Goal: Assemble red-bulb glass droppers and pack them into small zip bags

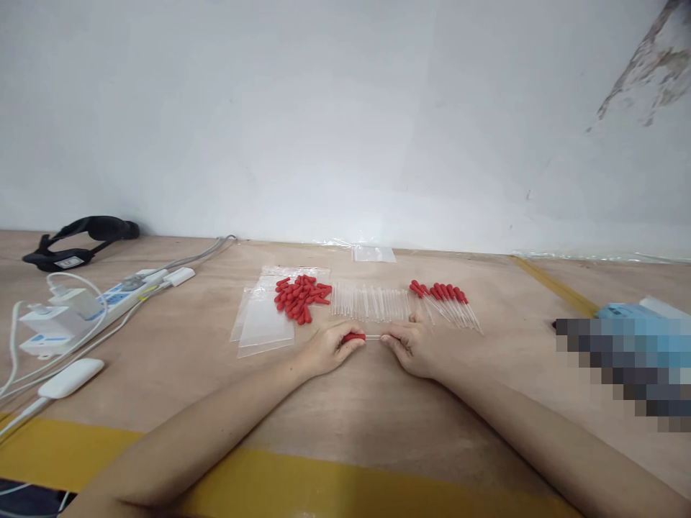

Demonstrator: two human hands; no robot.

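Observation:
My left hand [330,350] is closed around a red rubber dropper bulb [355,336]. A thin clear dropper tube [373,337] runs from the bulb's end across to my right hand [411,350], whose fingers pinch its other end. Beyond my left hand lies a pile of loose red bulbs [296,301], partly on flat clear plastic bags [264,332]. Side by side in the middle are several bare clear tubes [370,302]. Behind my right hand, several droppers with red bulbs fitted [443,293] lie slanted in a row.
On the left are a white power strip [116,302] with plugs and cables, a white oval device [73,378] and a black strap-like headset [89,237]. A small clear bag [374,254] lies by the wall. Blue packaging [631,316] and a pixelated patch are at right. Yellow tape [281,482] crosses the front.

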